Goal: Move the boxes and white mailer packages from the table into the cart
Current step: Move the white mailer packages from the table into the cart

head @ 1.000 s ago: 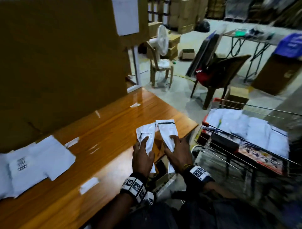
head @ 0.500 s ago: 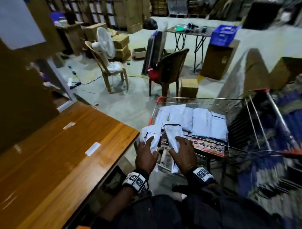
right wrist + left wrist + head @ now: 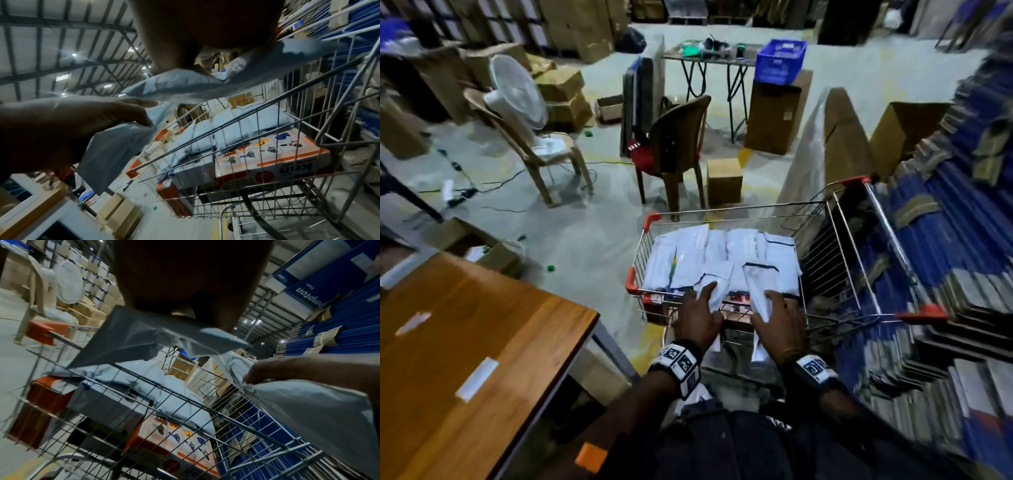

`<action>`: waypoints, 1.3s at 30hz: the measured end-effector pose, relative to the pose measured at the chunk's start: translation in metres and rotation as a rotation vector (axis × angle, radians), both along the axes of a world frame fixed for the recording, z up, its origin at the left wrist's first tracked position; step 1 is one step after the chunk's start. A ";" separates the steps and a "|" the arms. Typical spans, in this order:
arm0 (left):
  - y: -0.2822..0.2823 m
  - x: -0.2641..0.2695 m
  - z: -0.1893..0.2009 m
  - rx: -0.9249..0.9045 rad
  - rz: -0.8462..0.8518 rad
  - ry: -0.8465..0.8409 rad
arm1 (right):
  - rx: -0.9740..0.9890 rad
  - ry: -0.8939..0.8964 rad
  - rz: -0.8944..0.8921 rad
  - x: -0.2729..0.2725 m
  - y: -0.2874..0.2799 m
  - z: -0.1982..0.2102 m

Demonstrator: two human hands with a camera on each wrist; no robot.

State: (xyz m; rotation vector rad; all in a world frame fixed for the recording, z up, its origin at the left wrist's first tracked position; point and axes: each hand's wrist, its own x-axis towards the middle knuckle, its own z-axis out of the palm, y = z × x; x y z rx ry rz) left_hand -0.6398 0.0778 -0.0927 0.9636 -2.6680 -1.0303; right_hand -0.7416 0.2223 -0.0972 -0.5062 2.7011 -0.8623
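One white mailer (image 3: pixel 710 291) is gripped in the left hand (image 3: pixel 697 317), another (image 3: pixel 758 286) in the right hand (image 3: pixel 779 325), both held above the cart's (image 3: pixel 825 205) near rim. They should be carried forward over the mailers already inside, then released flat.

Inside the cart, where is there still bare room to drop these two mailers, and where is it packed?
Free: the near strip of the wire shopping cart, where the orange printed box lies uncovered between the near rim and the layer of white mailer packages. Packed: that layer, reaching the far end. The left hand and right hand each hold a mailer over the near rim.
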 end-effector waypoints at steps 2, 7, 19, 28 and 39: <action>-0.004 -0.025 -0.003 -0.025 -0.026 -0.020 | 0.008 -0.013 -0.025 -0.023 0.000 -0.004; -0.021 -0.095 -0.013 -0.004 -0.082 -0.056 | 0.148 0.001 -0.044 -0.086 -0.008 -0.013; -0.058 -0.250 -0.069 0.080 0.024 -0.276 | 0.317 -0.116 -0.028 -0.233 -0.063 -0.079; -0.072 -0.302 -0.117 -0.032 -0.098 -0.346 | 0.393 -0.148 -0.016 -0.284 -0.097 -0.124; -0.091 -0.327 -0.133 -0.043 -0.333 -0.657 | 0.517 -0.290 0.365 -0.299 -0.100 -0.166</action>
